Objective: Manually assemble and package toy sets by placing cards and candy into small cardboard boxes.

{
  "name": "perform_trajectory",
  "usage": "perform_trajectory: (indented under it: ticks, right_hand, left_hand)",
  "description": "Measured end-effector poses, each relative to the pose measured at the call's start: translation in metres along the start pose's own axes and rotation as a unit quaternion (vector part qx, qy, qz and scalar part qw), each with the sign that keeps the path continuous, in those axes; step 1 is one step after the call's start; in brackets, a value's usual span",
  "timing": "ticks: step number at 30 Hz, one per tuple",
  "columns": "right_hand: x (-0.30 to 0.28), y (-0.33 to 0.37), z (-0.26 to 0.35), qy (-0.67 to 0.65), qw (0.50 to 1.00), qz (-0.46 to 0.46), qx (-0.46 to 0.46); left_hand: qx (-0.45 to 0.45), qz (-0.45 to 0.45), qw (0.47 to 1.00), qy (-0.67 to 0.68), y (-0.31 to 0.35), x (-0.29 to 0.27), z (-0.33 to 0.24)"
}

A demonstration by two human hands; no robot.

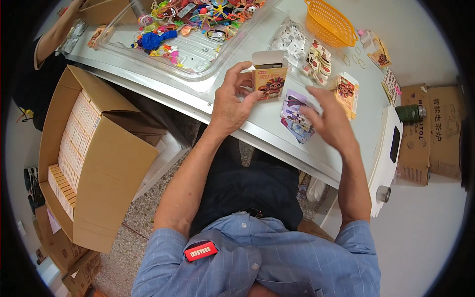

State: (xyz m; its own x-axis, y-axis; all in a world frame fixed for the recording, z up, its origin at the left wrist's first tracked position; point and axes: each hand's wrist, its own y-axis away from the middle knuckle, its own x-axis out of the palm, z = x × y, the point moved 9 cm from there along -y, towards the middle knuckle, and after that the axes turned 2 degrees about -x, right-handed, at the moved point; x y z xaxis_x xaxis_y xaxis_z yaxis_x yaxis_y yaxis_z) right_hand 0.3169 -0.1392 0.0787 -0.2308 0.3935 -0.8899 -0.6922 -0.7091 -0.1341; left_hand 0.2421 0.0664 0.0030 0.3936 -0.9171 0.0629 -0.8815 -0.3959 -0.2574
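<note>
The person's left hand [231, 101] holds a small orange carton [269, 75] upright above the table edge, thumb on its near face and fingers curled round the side; the carton's top flap stands open and its front bears a cartoon figure. The right hand [329, 119] hovers flat just beside it, fingers spread and loose, gripping nothing that I can see, its fingertips over a small stack of picture cards [295, 115] lying on the white table [277, 136]. Whether the fingertips actually touch the cards, I cannot tell.

Just past the right hand another orange carton [348, 93] of the same kind lies on the table, and behind it sit bundles of printed cards [316, 58] and a heap of clear plastic packets [291, 38]. An orange plastic basket [330, 22] stands farther back. To the left of these, a large clear tray [198, 52] holds a jumble of bright little toys [198, 15], with a blue one near its front.

On the floor at the person's left stands a big open cardboard box [94, 153], rows of slim cartons packed along its inner side. At the far left, another person's arm [57, 32] reaches toward the table corner. To the right, brown cardboard boxes [430, 133] stand with a dark green bottle [409, 114] lying on top.
</note>
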Motion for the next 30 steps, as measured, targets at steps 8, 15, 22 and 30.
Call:
perform_trajectory:
  ticks: [8,15,22,30]
  right_hand:
    - [0.029,0.007,-0.007,0.019,0.998,0.061,-0.008]
    - [-0.013,-0.009,0.003,-0.104,0.990,-0.087,-0.025]
    - [-0.062,-0.134,0.079,-0.167,0.962,-0.154,-0.150]
    - [0.080,-0.304,0.141,0.156,0.934,0.083,-0.310]
  left_hand:
    - [0.000,0.005,1.000,-0.007,-0.001,0.002,-0.001]
    - [-0.005,0.025,0.998,-0.056,0.002,0.012,-0.004]
    - [-0.029,0.021,0.998,-0.045,0.004,0.004,-0.006]
    - [-0.087,0.067,0.994,-0.004,0.005,0.008,0.006]
